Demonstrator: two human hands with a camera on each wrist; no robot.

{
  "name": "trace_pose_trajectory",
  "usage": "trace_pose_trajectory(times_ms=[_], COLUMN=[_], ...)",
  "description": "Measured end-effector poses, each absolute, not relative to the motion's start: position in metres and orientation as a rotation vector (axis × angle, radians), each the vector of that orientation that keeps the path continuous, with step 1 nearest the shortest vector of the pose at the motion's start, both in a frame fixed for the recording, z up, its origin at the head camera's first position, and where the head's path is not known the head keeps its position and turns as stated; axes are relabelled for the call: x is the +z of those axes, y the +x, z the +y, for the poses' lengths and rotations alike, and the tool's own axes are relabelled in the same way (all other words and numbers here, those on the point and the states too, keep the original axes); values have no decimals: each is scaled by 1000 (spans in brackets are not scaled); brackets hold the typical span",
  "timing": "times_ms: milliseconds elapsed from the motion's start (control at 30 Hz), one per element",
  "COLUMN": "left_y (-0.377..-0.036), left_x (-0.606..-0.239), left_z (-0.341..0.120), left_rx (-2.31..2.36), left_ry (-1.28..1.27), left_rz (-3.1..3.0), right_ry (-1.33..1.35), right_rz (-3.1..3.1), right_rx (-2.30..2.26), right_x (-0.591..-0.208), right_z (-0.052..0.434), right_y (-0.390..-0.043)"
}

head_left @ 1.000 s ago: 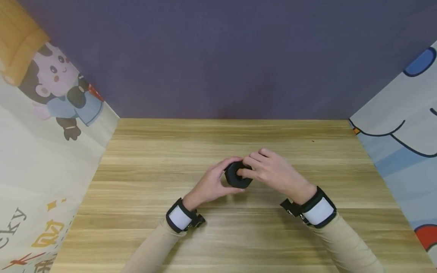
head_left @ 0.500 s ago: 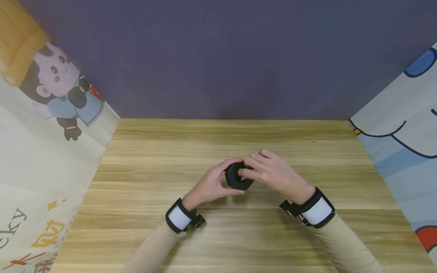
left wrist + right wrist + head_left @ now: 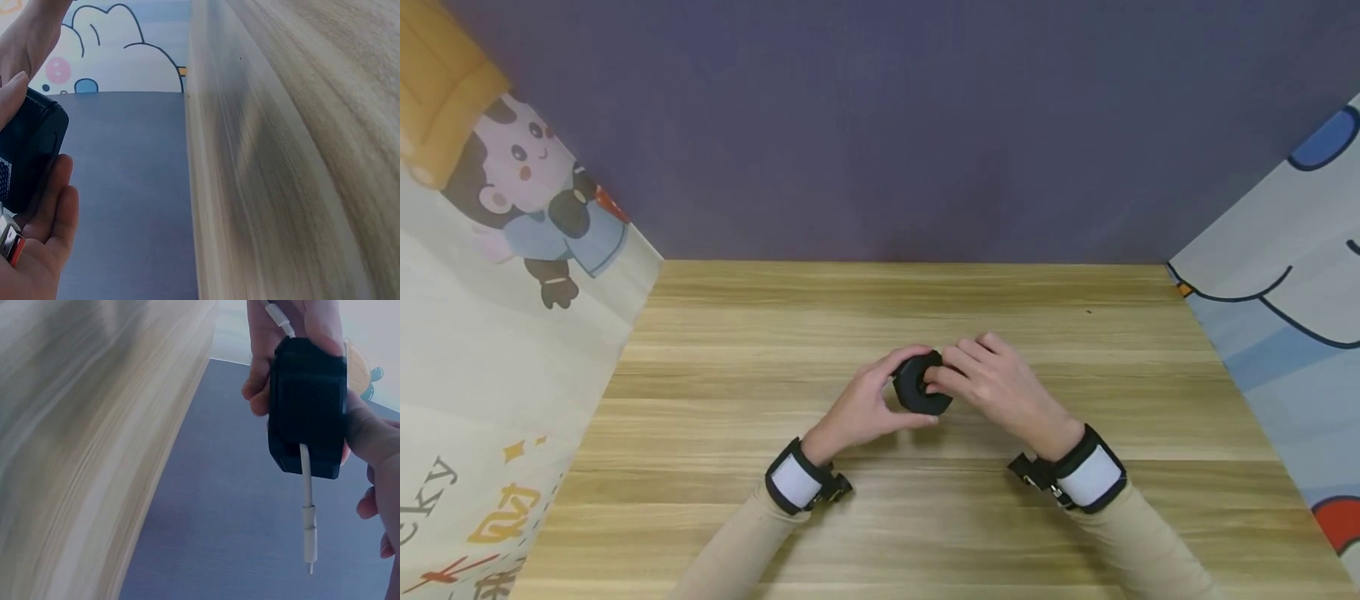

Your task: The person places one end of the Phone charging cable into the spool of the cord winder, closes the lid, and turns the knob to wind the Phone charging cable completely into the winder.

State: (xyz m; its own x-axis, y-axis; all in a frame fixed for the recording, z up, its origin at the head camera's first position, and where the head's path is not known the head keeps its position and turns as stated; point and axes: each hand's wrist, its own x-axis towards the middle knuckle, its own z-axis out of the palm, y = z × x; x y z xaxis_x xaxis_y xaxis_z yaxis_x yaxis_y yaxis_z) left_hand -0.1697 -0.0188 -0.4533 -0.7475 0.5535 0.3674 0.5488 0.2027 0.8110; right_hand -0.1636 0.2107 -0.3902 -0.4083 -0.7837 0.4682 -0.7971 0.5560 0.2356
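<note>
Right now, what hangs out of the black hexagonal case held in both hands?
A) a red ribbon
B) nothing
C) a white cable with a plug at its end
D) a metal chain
C: in the right wrist view a white cable hangs from the black hexagonal case, ending in a plug.

Recording booth, wooden table (image 3: 775, 400), cartoon screens (image 3: 512, 275)

Both forearms come in from the near edge of the wooden table (image 3: 737, 333) and meet over its middle. The left hand (image 3: 865, 404) has its fingers curled, thumb underneath. The right hand (image 3: 1000, 383) bends its fingers toward the left one, fingertips nearly touching it.
</note>
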Motion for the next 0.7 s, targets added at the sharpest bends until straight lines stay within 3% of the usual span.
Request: trace_pose_trajectory(times_ms=[700], left_y=[-170], left_x=[-455], left_z=[-13], left_rx=[1769], left_ry=[1122], left_rz=[2445], right_ry=[1051], right_rz=[-2184], right_rx=[220], right_x=[-405], right_z=[200], right_y=[-156])
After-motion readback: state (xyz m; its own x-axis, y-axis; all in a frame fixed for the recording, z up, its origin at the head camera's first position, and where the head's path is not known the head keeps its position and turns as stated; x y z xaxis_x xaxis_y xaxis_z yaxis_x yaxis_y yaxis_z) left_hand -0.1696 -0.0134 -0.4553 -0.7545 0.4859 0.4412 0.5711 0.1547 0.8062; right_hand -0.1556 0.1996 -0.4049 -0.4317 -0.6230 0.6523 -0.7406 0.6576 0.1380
